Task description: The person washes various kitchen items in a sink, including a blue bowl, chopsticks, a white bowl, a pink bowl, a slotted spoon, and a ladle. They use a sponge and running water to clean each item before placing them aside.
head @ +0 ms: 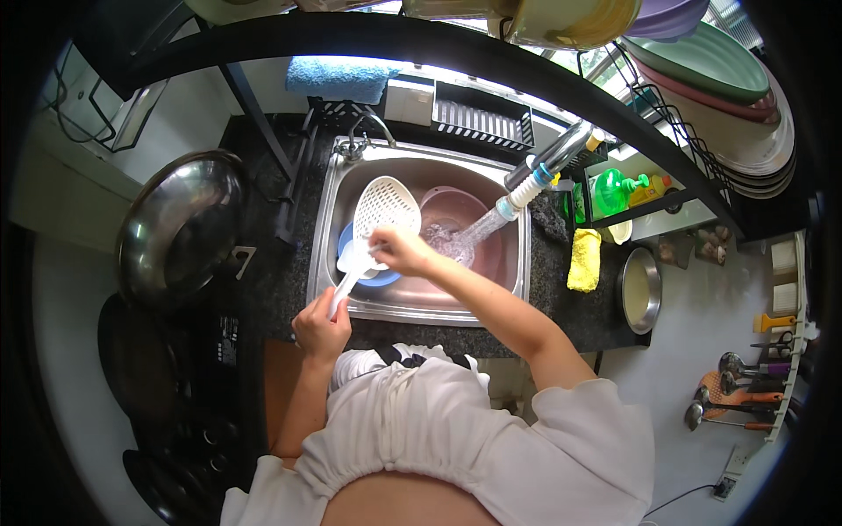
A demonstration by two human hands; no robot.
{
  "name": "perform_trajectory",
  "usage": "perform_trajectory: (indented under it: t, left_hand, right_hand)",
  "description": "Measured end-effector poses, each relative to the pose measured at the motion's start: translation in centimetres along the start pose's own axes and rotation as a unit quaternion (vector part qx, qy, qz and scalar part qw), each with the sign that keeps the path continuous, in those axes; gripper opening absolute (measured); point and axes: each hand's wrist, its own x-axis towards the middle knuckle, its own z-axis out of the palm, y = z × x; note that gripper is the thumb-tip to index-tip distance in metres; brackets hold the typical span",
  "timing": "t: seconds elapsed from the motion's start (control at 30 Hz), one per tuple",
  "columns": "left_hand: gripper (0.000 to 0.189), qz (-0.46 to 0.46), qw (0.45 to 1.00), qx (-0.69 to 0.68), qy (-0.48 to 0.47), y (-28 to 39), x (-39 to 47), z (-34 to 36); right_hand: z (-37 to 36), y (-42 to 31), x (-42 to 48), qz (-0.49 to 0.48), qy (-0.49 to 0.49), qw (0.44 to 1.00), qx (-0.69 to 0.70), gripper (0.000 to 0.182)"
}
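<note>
My left hand (322, 329) is closed around the handle of a white perforated skimmer (388, 205), which it holds over the steel sink (421, 314). My right hand (398, 251) is at the base of the skimmer's head; its fingertips seem pinched on something small that I cannot make out. Water pours from a faucet with a white extension hose (526, 192) into a pink basin (490, 246) on the sink's right side. Below the skimmer lies a blue bowl (383, 279), with a white item partly hidden in it.
A large metal wok (181, 227) stands left of the sink. A black rack (421, 38) with dishes arches overhead. To the right are a green pump bottle (613, 192), a yellow cloth (584, 260) and a steel bowl (639, 290). A small faucet (355, 146) stands at the sink's back left.
</note>
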Motion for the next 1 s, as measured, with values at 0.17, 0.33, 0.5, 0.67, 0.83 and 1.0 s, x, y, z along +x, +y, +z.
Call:
perform_trajectory:
  t: [0.17, 0.33, 0.5, 0.67, 0.83, 1.0]
  left_hand:
    - [0.016, 0.035, 0.998, -0.032, -0.03, -0.8, 0.7, -0.2]
    - [0.017, 0.072, 0.996, -0.053, 0.014, -2.7, 0.7, 0.5]
    - [0.015, 0.069, 0.996, -0.044, -0.032, -1.4, 2.2, -1.2]
    - [0.014, 0.089, 0.994, -0.057, 0.022, -2.7, 2.0, -0.2]
    - [0.012, 0.086, 0.995, -0.05, -0.017, -0.8, 2.5, -1.3]
    - [0.013, 0.088, 0.992, -0.088, 0.003, -2.5, 1.2, 0.0]
  right_hand:
    - [-2.4, 3.7, 1.7, 0.055, 0.212, 0.964, -0.149, 0.008]
    - [2.2, -1.5, 0.7, 0.046, 0.093, 0.994, 0.022, 0.012]
    - [-1.7, 3.1, 3.0, 0.075, 0.202, 0.965, -0.149, 0.016]
    - [1.2, -2.3, 1.8, 0.038, 0.073, 0.996, 0.028, 0.017]
    - [-2.0, 1.8, 2.6, 0.127, 0.119, 0.978, -0.117, 0.017]
    - [1.0, -1.7, 1.9, 0.081, 0.052, 0.991, 0.096, 0.02]
